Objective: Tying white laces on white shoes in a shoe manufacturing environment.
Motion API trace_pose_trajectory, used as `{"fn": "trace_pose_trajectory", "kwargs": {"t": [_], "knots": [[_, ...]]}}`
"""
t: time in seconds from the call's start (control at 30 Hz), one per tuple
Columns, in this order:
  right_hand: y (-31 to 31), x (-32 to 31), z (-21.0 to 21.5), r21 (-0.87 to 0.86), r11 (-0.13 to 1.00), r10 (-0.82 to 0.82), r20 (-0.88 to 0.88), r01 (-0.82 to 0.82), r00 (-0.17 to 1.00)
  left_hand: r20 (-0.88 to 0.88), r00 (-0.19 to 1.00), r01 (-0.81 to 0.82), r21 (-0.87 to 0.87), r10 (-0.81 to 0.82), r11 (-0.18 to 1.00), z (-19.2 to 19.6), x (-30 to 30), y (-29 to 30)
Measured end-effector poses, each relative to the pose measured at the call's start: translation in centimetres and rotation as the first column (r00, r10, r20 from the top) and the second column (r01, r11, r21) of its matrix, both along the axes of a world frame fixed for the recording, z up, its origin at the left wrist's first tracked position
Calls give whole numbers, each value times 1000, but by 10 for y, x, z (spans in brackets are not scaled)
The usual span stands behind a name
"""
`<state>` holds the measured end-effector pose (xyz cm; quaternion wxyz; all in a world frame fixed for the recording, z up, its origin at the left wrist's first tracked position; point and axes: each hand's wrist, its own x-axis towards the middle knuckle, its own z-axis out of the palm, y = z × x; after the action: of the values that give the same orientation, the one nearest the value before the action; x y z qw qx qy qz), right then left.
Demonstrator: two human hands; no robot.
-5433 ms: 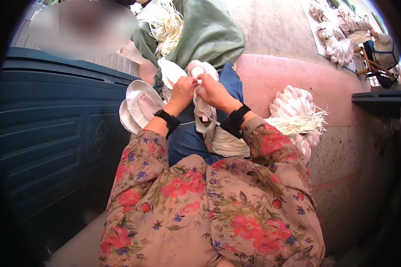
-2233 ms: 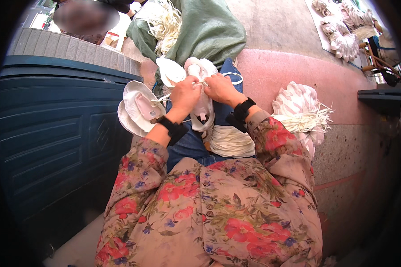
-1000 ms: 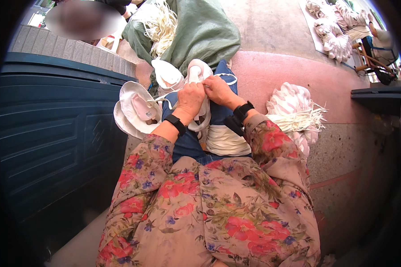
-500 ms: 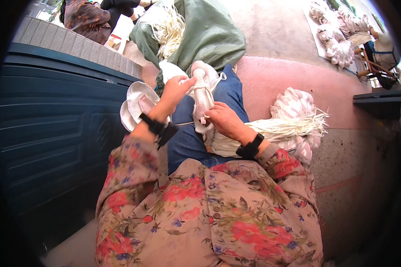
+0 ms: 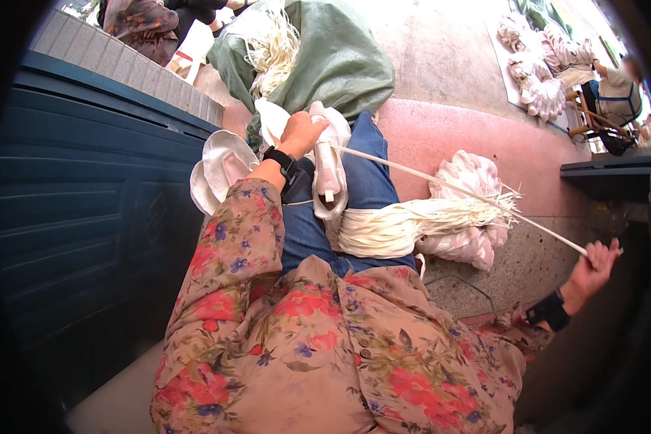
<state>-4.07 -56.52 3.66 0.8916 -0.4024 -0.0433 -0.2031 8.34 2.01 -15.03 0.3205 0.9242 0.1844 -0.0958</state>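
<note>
A pale pink and white shoe upper (image 5: 326,176) lies along my lap, its opening toward me. My left hand (image 5: 301,136) is closed on its far part; the fingertips are partly hidden. A white shoelace (image 5: 441,179) runs taut from the upper's eyelet area, out to the right. Far out on that side, my right hand (image 5: 594,266) pinches the lace near its end, with a short tip sticking out past the fingers. A thick bundle of cream laces (image 5: 383,228) lies across my right thigh.
Stacked pink and white uppers (image 5: 466,173) sit beyond the lace bundle. More white uppers (image 5: 223,163) are at my left, beside a dark blue panel (image 5: 94,188). Ahead stands a green sack (image 5: 340,61) with loose laces (image 5: 273,50) on it. Other people sit in the distance.
My right hand has swung from the upper far out to the right, drawing the lace straight. The left hand has shifted slightly and closed over the upper's far part.
</note>
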Motion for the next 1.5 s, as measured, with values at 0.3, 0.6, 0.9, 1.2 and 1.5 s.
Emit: {"fn": "trace_pose_trajectory", "kwargs": {"t": [0.3, 0.6, 0.9, 1.2, 1.5], "knots": [[-109, -50, -13, -114, 922, -388, -284, 371, 877, 42, 997, 65, 33, -66, 997, 10, -1, -6], [150, 42, -101, -504, 758, -66, -691, -414, 720, 92, 994, 64, -102, -55, 993, 30, -65, 7], [412, 99, -158, -923, -47, 464, -358, -381, 810, 156, 986, -24, -248, 65, 969, 18, -90, 0], [440, 126, -157, -952, -305, 514, -196, -37, 835, 277, 956, -100, 14, 92, 995, 14, -81, -16], [444, 125, -184, -927, -119, 266, -375, -356, 888, 362, 932, 26, 14, -29, 1000, 11, -72, -11]]}}
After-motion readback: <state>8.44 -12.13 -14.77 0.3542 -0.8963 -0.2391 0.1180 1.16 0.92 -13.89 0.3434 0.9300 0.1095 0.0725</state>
